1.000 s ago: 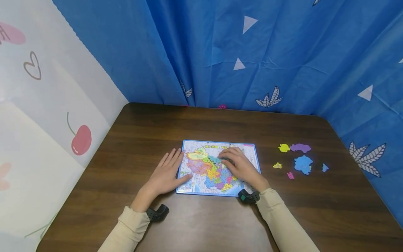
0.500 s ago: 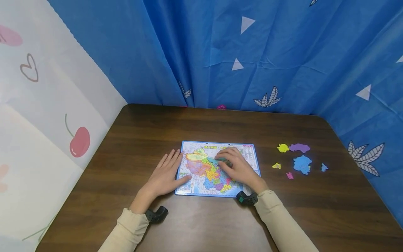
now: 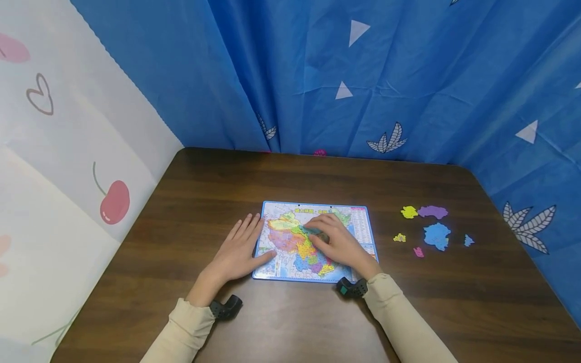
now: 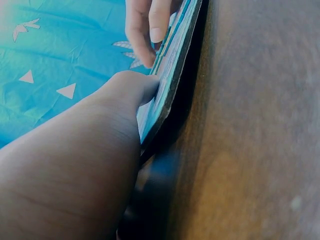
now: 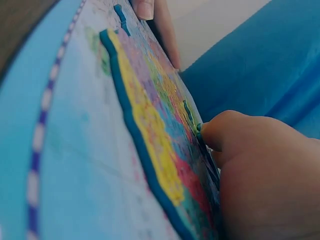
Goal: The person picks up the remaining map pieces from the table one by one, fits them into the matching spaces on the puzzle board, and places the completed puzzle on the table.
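A magnetic map puzzle board [image 3: 360, 229] lies flat on the table, with many coloured pieces fitted on it. My left hand [image 3: 238, 252] rests spread at its left edge, the thumb lying over the board's surface. Over the board's upper middle, my right hand [image 3: 342, 244] pinches a teal map piece [image 3: 312, 230] between thumb and curled fingers, partly hidden by them. The right wrist view has the thumb [image 5: 227, 130] right at a raised teal edge, close above the board. Nearer that camera, a yellow piece [image 5: 150, 130] shows its thick teal side.
Several loose pieces lie right of the board: yellow [image 3: 409, 212], purple [image 3: 432, 212], large blue [image 3: 437, 236], small yellow [image 3: 399, 238], pink [image 3: 418, 252] and small blue [image 3: 468, 240]. A blue curtain [image 3: 313, 121] hangs behind the brown table [image 3: 218, 171].
My right hand has shifted slightly left over the board with the teal piece, uncovering more of the map's upper right. The left hand stays in place.
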### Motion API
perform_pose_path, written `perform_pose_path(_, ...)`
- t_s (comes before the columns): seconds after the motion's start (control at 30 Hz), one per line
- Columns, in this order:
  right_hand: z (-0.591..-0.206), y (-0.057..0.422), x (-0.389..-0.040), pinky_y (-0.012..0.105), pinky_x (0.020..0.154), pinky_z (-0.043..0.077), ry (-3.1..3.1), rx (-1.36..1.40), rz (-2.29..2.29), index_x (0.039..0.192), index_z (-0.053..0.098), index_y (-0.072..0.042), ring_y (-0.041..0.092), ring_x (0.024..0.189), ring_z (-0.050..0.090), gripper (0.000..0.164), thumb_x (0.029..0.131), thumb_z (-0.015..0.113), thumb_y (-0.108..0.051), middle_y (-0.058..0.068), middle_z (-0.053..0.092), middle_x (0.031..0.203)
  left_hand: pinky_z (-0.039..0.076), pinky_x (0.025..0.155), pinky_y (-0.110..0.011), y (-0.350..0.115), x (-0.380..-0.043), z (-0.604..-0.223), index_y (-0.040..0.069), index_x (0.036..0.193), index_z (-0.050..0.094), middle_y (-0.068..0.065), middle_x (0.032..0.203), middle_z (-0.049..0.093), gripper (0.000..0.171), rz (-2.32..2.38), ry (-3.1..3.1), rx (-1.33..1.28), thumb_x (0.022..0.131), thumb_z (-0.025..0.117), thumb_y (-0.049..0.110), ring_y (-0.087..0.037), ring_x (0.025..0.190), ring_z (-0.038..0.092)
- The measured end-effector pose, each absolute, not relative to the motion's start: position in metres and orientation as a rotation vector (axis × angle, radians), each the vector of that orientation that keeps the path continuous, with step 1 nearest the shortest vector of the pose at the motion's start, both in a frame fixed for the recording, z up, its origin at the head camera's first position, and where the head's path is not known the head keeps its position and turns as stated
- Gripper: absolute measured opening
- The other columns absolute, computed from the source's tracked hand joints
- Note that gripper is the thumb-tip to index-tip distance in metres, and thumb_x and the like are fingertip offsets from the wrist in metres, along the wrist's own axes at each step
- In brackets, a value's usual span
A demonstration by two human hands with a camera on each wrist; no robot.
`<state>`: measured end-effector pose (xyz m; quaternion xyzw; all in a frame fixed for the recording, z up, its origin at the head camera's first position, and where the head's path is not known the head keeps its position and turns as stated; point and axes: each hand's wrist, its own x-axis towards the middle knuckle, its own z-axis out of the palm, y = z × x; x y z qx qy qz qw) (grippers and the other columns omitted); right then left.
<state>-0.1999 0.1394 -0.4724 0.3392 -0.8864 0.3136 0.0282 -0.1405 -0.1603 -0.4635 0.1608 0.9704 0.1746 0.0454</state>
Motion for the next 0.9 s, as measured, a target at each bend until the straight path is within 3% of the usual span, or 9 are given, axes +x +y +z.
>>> perform_pose_path(0.7, -0.4759, 0.1386, -0.2017, 0.046, 0.104, 0.05, -2.685, 1.016, 1.004, 0.114, 0.075, -0.02, 0.018, 0.119, 0.056, 0.021, 0.095, 0.076, -0.026, -0.004, 0.069, 0.118, 0.007, 0.13, -0.051, -0.1608, -0.1414, -0.465, 0.007, 0.164, 0.022, -0.011, 0.173, 0.014, 0.098, 0.512, 2.967, 0.476, 0.095, 0.051, 0.07, -0.031, 0.161, 0.008)
perform_pose_path(0.9, -0.474, 0.1383, -0.1994, 0.044, 0.1, 0.051, -2.765, 0.971, 0.975, 0.127, 0.073, -0.023, 0.017, 0.118, 0.053, 0.032, 0.097, 0.073, -0.032, -0.003, 0.066, 0.124, 0.007, 0.13, -0.052, -0.1609, -0.1409, -0.4638, 0.007, 0.164, 0.023, -0.011, 0.173, 0.014, 0.098, 0.524, 2.966, 0.48, 0.094, 0.052, 0.07, -0.031, 0.161, 0.008)
